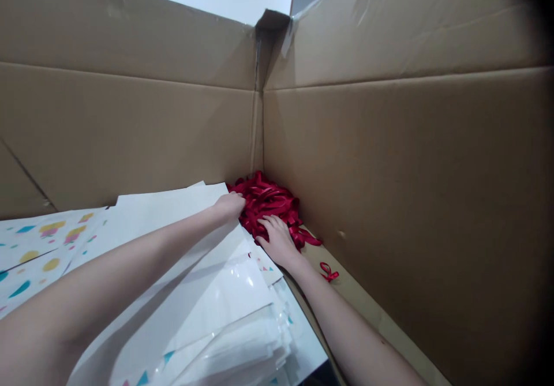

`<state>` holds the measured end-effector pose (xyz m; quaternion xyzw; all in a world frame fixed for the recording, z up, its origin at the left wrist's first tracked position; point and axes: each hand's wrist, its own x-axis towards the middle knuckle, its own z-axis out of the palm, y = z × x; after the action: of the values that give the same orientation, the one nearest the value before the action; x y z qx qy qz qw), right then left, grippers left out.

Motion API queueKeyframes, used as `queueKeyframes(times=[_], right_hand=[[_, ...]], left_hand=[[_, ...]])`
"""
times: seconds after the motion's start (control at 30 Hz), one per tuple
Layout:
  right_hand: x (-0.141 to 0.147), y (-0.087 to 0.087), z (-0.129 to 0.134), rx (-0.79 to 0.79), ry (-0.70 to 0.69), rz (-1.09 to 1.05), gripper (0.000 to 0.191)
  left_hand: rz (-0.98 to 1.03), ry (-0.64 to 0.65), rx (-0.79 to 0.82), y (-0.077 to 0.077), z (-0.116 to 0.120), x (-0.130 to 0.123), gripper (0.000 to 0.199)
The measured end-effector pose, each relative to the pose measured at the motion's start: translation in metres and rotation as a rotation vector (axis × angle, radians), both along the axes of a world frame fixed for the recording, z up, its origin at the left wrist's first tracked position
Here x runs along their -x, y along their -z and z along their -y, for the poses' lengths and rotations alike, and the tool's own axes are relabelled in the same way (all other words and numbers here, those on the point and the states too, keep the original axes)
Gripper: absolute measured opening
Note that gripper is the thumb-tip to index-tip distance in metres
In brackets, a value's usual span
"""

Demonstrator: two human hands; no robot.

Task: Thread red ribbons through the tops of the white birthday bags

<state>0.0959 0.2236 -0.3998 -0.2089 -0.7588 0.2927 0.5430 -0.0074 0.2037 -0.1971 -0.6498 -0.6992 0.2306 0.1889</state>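
Observation:
A heap of red ribbons (270, 201) fills the far corner of a large cardboard box. My left hand (231, 205) is closed at the heap's left edge, above white sheets; what its fingers hold, if anything, is hidden. On the front of the heap rests my right hand (277, 239), palm down with its fingers spread. Beneath my left forearm lie large white paper sheets (168, 207). A stack of white, partly glossy sheets (234, 293) sits between my forearms.
Tall cardboard walls (389, 161) meet behind the ribbons. White sheets with coloured shapes (47, 247) lie at the left. One small red ribbon bow (329, 272) is on the cardboard floor (367, 311) to the right of my right forearm.

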Motion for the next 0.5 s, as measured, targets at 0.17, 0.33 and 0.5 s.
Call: queueKeyframes(times=[0.17,0.33,0.5], right_hand=[[0.008,0.006,-0.003,0.035,0.034,-0.014,0.049],[0.011,0.012,-0.006,0.089,0.066,-0.039,0.059],[0.013,0.017,-0.011,0.085,0.109,-0.076,0.067]], left_hand=[[0.036,0.085,-0.194,-0.026,0.000,-0.015,0.027],[0.058,0.056,-0.619,-0.142,0.029,-0.028,0.053],[0.062,-0.163,-0.930,-0.259,0.119,-0.019,0.047]])
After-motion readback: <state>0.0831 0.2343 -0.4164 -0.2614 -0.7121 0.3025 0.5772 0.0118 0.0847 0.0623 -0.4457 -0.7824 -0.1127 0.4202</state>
